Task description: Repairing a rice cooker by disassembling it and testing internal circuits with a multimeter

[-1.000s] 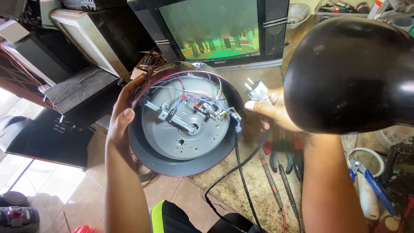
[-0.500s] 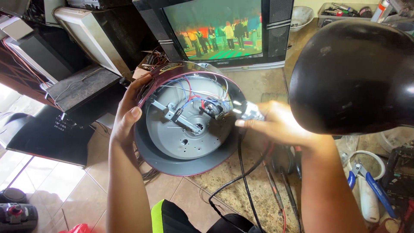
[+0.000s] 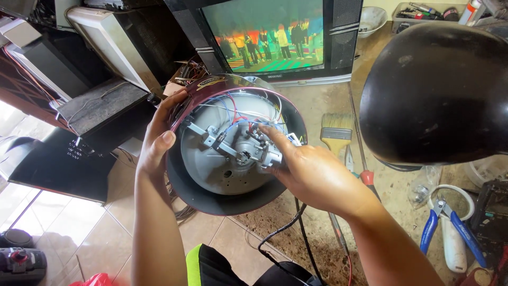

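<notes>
My left hand (image 3: pixel 159 140) grips the left rim of a round appliance shell (image 3: pixel 209 198), dark red outside, tipped so its open underside faces me. Inside lie a grey metal plate (image 3: pixel 203 159), metal brackets and red, blue and white wires (image 3: pixel 233 108). My right hand (image 3: pixel 312 172) reaches into the shell from the right, fingertips on the metal switch parts (image 3: pixel 254 151) at its centre. A black power cord (image 3: pixel 280 230) hangs down from under that hand.
A switched-on television (image 3: pixel 270 37) stands behind the shell. A large black lamp shade (image 3: pixel 439 90) fills the upper right. On the stone worktop lie a paintbrush (image 3: pixel 337 132), screwdrivers (image 3: pixel 365 175) and blue-handled pliers (image 3: pixel 455 228). Dark electronics casings (image 3: pixel 100 108) are stacked on the left.
My right hand held the cord's plug beside the shell a second ago; it has since moved left into the shell onto the central parts. The plug is out of sight.
</notes>
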